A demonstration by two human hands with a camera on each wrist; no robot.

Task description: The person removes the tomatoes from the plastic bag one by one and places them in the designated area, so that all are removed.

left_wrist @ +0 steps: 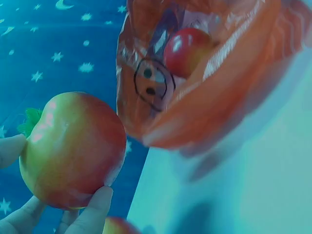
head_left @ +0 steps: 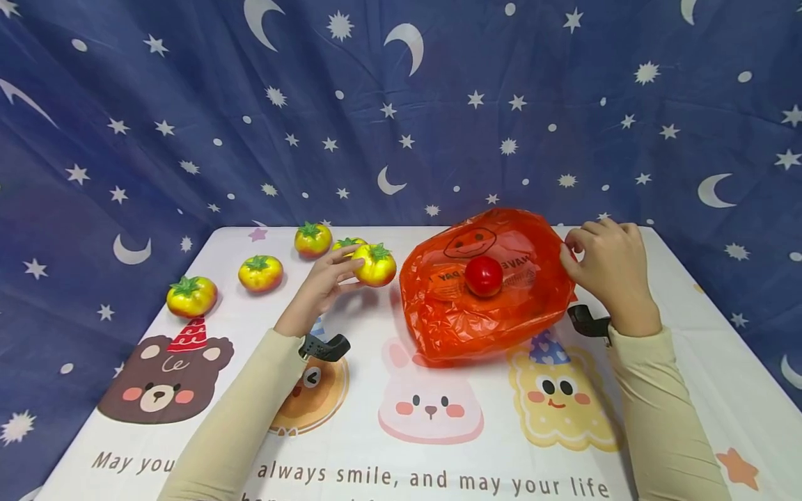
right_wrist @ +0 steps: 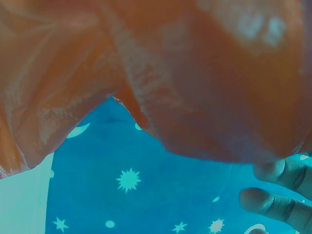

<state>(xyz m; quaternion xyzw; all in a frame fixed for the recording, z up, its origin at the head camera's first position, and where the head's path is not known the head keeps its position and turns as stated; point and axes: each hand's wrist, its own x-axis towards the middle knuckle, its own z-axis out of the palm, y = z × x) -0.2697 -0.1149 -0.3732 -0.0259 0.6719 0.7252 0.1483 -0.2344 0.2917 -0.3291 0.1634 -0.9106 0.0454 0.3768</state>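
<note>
My left hand [head_left: 321,289] pinches a yellow-red tomato with a green leafy top [head_left: 374,265], held off the table just left of the bag; the left wrist view shows the tomato [left_wrist: 73,150] between thumb and fingertips. An orange-red plastic bag [head_left: 432,327] with a drawn face stands with its mouth toward me. My right hand [head_left: 610,261] pinches the bag's right edge. In the bag's opening a round red tomato [head_left: 484,276] is visible. The right wrist view is mostly filled by the bag [right_wrist: 204,87], with fingertips [right_wrist: 258,197] at its lower right.
Several more yellow-red tomatoes lie on the left of the table: one at far left [head_left: 192,296], one beside it [head_left: 260,273], one farther back [head_left: 312,240], and one partly behind my left hand [head_left: 348,243]. A white printed cloth [head_left: 351,456] covers the table; a starry blue curtain [head_left: 451,160] hangs behind.
</note>
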